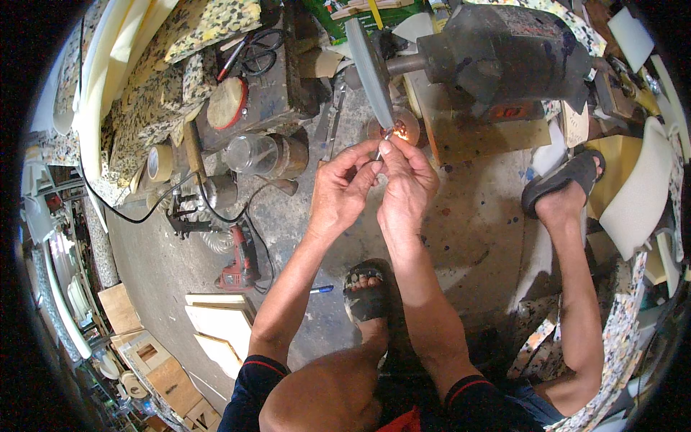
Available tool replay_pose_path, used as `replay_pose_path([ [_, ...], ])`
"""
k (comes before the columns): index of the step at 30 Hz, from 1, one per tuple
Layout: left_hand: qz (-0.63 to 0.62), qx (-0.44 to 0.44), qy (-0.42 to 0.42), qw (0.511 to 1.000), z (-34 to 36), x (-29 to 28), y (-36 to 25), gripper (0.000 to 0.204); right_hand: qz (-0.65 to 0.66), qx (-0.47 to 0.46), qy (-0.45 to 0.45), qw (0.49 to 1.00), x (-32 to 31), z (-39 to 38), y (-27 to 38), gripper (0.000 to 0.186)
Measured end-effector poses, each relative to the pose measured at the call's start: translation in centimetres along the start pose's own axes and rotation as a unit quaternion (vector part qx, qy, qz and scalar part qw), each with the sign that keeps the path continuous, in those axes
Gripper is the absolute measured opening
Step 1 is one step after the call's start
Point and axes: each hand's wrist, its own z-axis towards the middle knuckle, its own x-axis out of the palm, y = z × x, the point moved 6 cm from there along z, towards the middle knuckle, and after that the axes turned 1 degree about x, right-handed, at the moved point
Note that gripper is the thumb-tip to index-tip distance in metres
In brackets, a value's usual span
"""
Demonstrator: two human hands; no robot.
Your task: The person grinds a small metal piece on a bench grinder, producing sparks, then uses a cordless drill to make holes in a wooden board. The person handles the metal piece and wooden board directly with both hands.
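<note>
My left hand (338, 189) and my right hand (408, 186) meet at the middle, both closed with the fingers pinched round a thin metal piece (379, 153). Its tip is at the lower edge of the grey grinding wheel (368, 75), and orange sparks (403, 132) glow just beside that spot. Most of the metal piece is hidden by my fingers, so its exact kind does not show. A shaft joins the wheel to the dark motor body of the bench grinder (515, 61) on the right.
Left of my hands lie a clear jar (253, 153), a tape roll (159, 163), scissors (260, 56) and a red power drill (239, 265) with black cables. Pale boards (216, 327) and a blue pen (322, 289) are on the floor. Speckled foam (216, 29) is piled behind.
</note>
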Motion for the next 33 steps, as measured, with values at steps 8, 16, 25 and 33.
replay_pose_path([
  [8,0.005,0.004,0.005,1.0,0.0,-0.1,-0.3,0.033,0.006,-0.002,0.004,1.0,-0.1,0.1,-0.3,0.016],
  [16,-0.006,-0.001,0.003,1.0,0.0,-0.1,0.0,0.033,-0.018,-0.012,0.0,1.0,-0.1,0.3,-0.5,0.015],
  [25,-0.003,-0.006,0.007,1.0,0.0,0.2,0.1,0.032,0.002,-0.005,0.003,1.0,-0.2,0.5,-0.4,0.014],
  [33,0.0,-0.005,-0.013,1.0,-1.3,-0.5,-0.6,0.033,-0.007,0.039,0.027,0.999,-0.4,-0.7,-0.7,0.017],
])
